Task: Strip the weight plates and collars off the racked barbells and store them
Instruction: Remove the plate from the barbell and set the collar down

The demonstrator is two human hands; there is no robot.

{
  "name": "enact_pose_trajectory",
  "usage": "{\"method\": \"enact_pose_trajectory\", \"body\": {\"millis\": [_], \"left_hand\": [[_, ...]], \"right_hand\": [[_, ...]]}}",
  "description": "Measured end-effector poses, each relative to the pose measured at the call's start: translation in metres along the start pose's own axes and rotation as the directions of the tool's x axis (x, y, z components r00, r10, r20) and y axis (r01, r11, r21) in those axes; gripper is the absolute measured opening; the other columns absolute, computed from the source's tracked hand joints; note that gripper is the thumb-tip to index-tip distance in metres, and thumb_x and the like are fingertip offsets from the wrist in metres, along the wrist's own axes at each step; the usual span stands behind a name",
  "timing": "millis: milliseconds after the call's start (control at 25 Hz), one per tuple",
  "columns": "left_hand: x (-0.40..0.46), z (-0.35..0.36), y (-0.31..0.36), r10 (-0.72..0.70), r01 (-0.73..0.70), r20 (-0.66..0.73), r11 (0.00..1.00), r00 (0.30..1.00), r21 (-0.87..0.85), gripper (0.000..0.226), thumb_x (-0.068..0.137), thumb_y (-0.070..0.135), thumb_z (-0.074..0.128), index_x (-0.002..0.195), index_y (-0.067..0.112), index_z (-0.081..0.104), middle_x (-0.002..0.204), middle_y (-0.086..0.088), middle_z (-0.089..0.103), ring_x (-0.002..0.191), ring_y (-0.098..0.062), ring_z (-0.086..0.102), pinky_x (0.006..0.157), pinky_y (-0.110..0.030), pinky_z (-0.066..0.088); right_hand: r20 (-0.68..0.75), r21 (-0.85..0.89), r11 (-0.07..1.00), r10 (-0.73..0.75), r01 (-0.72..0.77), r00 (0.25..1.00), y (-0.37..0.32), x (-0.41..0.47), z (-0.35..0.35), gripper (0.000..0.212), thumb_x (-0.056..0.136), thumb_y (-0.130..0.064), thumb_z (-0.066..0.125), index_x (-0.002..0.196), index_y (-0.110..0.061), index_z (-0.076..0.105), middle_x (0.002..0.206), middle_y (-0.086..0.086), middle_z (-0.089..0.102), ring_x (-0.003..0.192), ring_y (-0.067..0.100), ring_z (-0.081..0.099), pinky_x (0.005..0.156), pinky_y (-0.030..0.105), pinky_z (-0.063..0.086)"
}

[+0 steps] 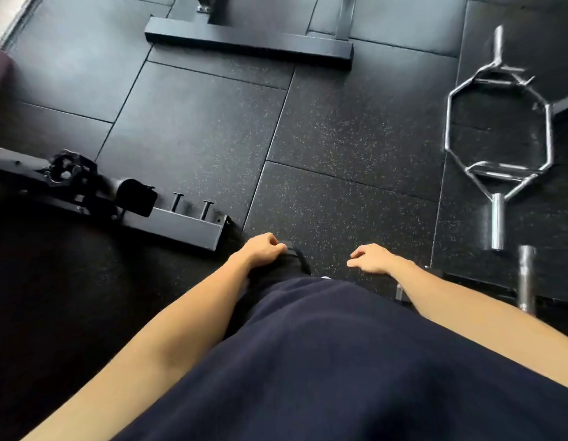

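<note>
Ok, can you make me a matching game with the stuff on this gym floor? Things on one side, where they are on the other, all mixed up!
Things:
1. chrome hex bar
2. two small pegs
3. left hand
4. black crossbar foot

Places:
A. top middle of the picture, on the floor mats
B. standing up on the black steel beam at the left
C. lying on the floor at the right
D. low in the middle, just left of the dark trouser leg

Pairs: 1-C, 2-B, 3-D, 4-A
</note>
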State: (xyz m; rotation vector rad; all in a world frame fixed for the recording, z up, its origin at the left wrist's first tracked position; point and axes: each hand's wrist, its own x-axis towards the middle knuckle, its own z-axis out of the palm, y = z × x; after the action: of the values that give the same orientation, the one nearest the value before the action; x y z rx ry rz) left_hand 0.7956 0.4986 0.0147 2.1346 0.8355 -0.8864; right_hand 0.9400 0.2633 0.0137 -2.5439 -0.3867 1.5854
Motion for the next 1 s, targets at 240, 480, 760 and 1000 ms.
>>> {"method": "enact_pose_trajectory", "body": {"millis": [240, 480, 760, 1000], "left_hand": [[0.101, -0.081, 0.013, -0.082, 0.1, 0.165, 0.989, 0.983, -0.107, 0.041, 0.091, 0.045, 0.052, 0.12, 0.018, 0.061, 0.132, -0.004, 0.06, 0.118, -0.021, 0.056, 0.1, -0.031, 0.042], [0.217, -0.267, 0.022, -0.122, 0.126, 0.036, 0.983, 0.992, -0.131, 0.039, 0.094, 0.04, 0.052, 0.118, 0.012, 0.062, 0.128, -0.01, 0.062, 0.117, -0.026, 0.056, 0.096, -0.031, 0.042], [0.295, -0.414, 0.013, -0.173, 0.184, 0.066, 0.953, 0.983, -0.242, 0.043, 0.094, 0.044, 0.052, 0.124, 0.014, 0.057, 0.126, -0.008, 0.061, 0.113, -0.025, 0.057, 0.091, -0.032, 0.043], [0.385, -0.538, -0.02, -0.268, 0.296, 0.134, 0.912, 0.954, -0.282, 0.046, 0.094, 0.047, 0.05, 0.127, 0.016, 0.055, 0.128, -0.006, 0.059, 0.11, -0.024, 0.056, 0.093, -0.034, 0.045]], "right_hand": [[0.066, -0.144, 0.988, -0.049, 0.058, 0.997, -0.093, 0.108, -0.125, 0.043, 0.089, -0.036, 0.064, 0.126, -0.016, 0.059, 0.13, 0.006, 0.06, 0.112, 0.024, 0.059, 0.094, 0.032, 0.044], [0.005, -0.241, 0.965, -0.108, 0.106, 0.994, -0.233, 0.204, -0.272, 0.041, 0.09, -0.032, 0.062, 0.126, -0.013, 0.06, 0.133, 0.008, 0.059, 0.121, 0.025, 0.054, 0.099, 0.03, 0.04], [0.032, -0.323, 0.918, -0.231, 0.228, 0.973, -0.398, 0.292, -0.38, 0.039, 0.088, -0.03, 0.063, 0.123, -0.013, 0.063, 0.133, 0.007, 0.059, 0.121, 0.025, 0.054, 0.1, 0.029, 0.04], [0.119, -0.441, 0.857, -0.239, 0.267, 0.964, -0.545, 0.401, -0.47, 0.044, 0.087, -0.033, 0.065, 0.126, -0.013, 0.06, 0.133, 0.007, 0.059, 0.119, 0.026, 0.056, 0.1, 0.032, 0.043]]}}
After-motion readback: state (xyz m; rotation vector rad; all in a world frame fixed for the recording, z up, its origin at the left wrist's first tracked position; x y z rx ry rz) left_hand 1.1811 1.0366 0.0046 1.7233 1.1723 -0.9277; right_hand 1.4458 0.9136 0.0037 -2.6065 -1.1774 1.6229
